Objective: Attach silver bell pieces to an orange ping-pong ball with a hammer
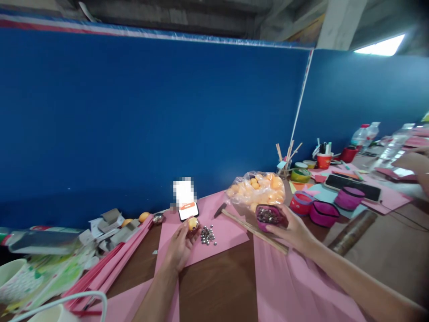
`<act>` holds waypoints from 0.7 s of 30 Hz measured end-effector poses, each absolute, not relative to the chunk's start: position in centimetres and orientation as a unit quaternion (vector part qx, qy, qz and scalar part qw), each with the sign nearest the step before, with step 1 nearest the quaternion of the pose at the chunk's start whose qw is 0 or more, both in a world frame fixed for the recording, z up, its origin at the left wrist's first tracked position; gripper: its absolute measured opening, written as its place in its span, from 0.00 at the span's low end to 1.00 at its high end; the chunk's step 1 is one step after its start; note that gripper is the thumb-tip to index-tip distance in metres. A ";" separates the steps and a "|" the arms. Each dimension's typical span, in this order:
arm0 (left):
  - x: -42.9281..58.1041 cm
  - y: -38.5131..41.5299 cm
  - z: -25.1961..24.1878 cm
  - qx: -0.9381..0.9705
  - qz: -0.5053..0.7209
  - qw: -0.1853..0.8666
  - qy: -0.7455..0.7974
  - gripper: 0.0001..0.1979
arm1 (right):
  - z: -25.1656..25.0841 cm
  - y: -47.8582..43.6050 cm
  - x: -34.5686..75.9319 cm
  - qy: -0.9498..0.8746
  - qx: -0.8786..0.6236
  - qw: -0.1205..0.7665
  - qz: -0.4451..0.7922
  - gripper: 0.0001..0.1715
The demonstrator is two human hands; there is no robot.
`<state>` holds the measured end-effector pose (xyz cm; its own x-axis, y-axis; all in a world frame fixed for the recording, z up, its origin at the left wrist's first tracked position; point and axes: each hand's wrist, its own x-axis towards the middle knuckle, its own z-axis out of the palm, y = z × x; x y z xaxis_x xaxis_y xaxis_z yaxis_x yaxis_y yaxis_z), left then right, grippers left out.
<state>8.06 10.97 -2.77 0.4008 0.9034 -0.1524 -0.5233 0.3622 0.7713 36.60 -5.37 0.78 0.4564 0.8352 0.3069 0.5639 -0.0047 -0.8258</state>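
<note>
My left hand (182, 245) is closed around a small orange ball (192, 223), which looks like a ping-pong ball with shiny metal spots on it. Just right of that hand, a loose pile of small silvery beads or studs (208, 235) lies on a pink sheet (231, 232). In my right hand (295, 226) is a small purple container (259, 224), tilted so its dark metal bits (268, 215) show. A hammer (251, 228) with a wooden handle lies between the two hands, its handle passing below the container.
Behind the hands are a phone (188, 210) and a clear bag of orange balls (258, 188). Purple cups (324, 213), a dark phone (351, 187) and a brown roll (353, 232) lie to the right. Small boxes (109, 221) crowd the left. Another person's hand (414, 161) appears far right.
</note>
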 end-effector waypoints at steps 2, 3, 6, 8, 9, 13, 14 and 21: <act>8.0 10.9 -2.7 0.323 0.461 0.774 0.290 0.14 | 0.5 -6.0 38.7 -0.494 -0.732 0.456 0.111 0.30; 8.0 10.9 -2.7 0.325 0.461 0.773 0.290 0.14 | 0.2 -6.3 39.6 -0.489 -0.746 0.440 0.104 0.31; 8.0 11.0 -2.6 0.332 0.464 0.768 0.293 0.13 | -1.0 -6.4 41.7 -0.486 -0.763 0.416 0.095 0.31; 8.0 11.0 -2.7 0.334 0.466 0.765 0.292 0.13 | -1.8 -6.4 42.5 -0.492 -0.764 0.405 0.096 0.31; 8.0 10.9 -2.7 0.334 0.467 0.766 0.291 0.13 | -2.0 -6.4 42.7 -0.498 -0.764 0.400 0.092 0.32; 7.8 10.8 -2.7 0.327 0.467 0.769 0.288 0.13 | -1.2 -6.9 41.8 -0.509 -0.781 0.361 -0.010 0.40; 7.8 10.8 -2.7 0.321 0.471 0.769 0.291 0.13 | -0.5 -7.1 41.2 -0.507 -0.785 0.351 -0.051 0.40; 7.7 11.3 -2.4 0.256 0.493 0.775 0.301 0.12 | 3.4 -6.1 32.8 -0.689 -0.658 0.301 -0.050 0.24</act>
